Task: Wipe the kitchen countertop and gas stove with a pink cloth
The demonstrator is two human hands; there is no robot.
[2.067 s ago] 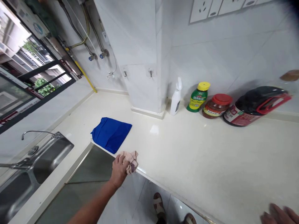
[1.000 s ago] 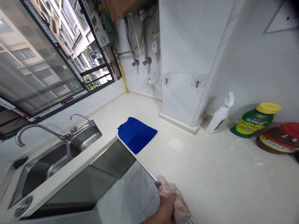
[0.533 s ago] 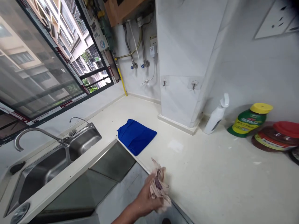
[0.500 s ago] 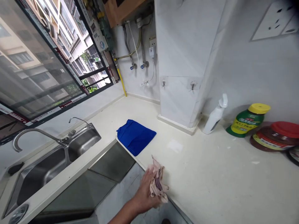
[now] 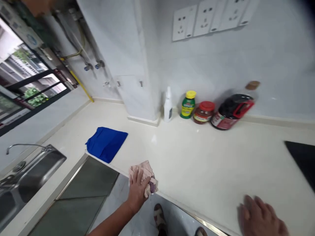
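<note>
My left hand (image 5: pixel 138 193) presses a crumpled pale pink cloth (image 5: pixel 145 167) against the front edge of the cream countertop (image 5: pixel 197 164). A purple patch of the cloth shows beside the thumb. My right hand (image 5: pixel 263 218), slightly blurred, is over the counter at the lower right, fingers loosely bent and a little apart, with nothing seen in it. Left of the pink cloth, a blue cloth (image 5: pixel 107 144) lies flat near the counter's inner corner.
Along the wall stand a white spray bottle (image 5: pixel 168 106), a green bottle with a yellow cap (image 5: pixel 187 106), a red-lidded jar (image 5: pixel 203 114) and a large dark bottle (image 5: pixel 230 111). A steel sink (image 5: pixel 39 173) is at left; a black panel (image 5: pixel 304 160) at right.
The view has swung right, bringing the large dark bottle and more sockets fully into sight. My left hand has set the pink cloth down on the counter edge. My right hand has appeared.
</note>
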